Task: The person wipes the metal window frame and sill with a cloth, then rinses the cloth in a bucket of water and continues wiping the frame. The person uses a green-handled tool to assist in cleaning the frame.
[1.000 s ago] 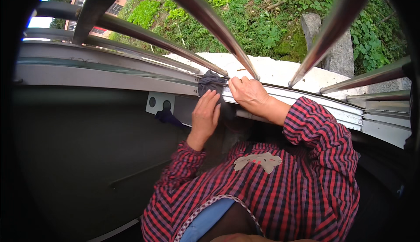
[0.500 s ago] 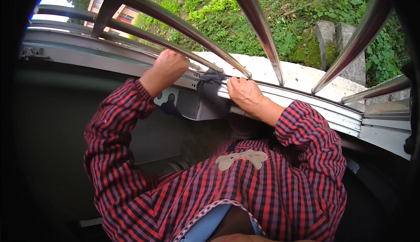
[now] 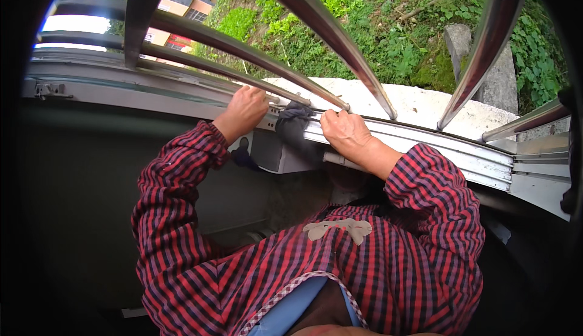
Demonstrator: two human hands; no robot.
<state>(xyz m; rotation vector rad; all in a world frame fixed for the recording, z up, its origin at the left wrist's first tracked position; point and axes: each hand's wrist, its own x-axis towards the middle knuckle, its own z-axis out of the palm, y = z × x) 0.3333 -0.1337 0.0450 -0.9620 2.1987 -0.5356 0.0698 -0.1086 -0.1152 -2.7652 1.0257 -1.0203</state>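
My left hand (image 3: pixel 246 111) is closed at the end of the sliding window's sash frame (image 3: pixel 176 100), just beneath the metal bars. Its fingertips are turned away, so what they hold is hidden. A dark grey cloth (image 3: pixel 296 126) hangs bunched over the white window track (image 3: pixel 425 145), between my two hands. To the right of the cloth, my right hand (image 3: pixel 349 132) is closed low over the track with the fingers curled under. Whatever it grips cannot be made out.
Shiny metal bars (image 3: pixel 331 35) slant across the outside of the window. Beyond them lie a white ledge (image 3: pixel 419 102), stone slabs (image 3: pixel 501 84) and green plants. Below the sill is a grey-white box-like object (image 3: pixel 270 152). A latch (image 3: pixel 51 90) sits on the frame at far left.
My left hand has shifted right and slightly down in the picture, closer to the cloth. My right hand stays closed at the track. The whole view has shifted a little.
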